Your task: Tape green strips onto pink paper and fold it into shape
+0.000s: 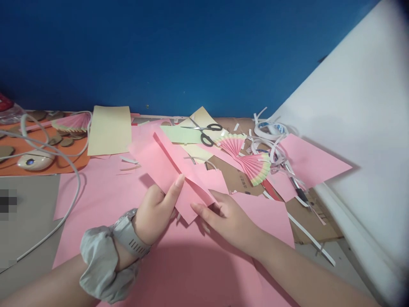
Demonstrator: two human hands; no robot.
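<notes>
A sheet of pink paper, with a fold standing up along its length, is held above the table between both hands. My left hand pinches its left side, thumb laid along the fold. My right hand grips the near right end, thumb on top and the other fingers partly hidden beneath. Under the hands lie larger pink sheets. Beyond the held paper rest black-handled scissors with the blades apart. To their right is a pleated pink bow-shaped paper fan with yellow-green edges.
A pale yellow sheet stands at the back left. A white cable loops over the left side near an orange mat with brown discs. Curled white strips and a pen lie right, beside a white wall.
</notes>
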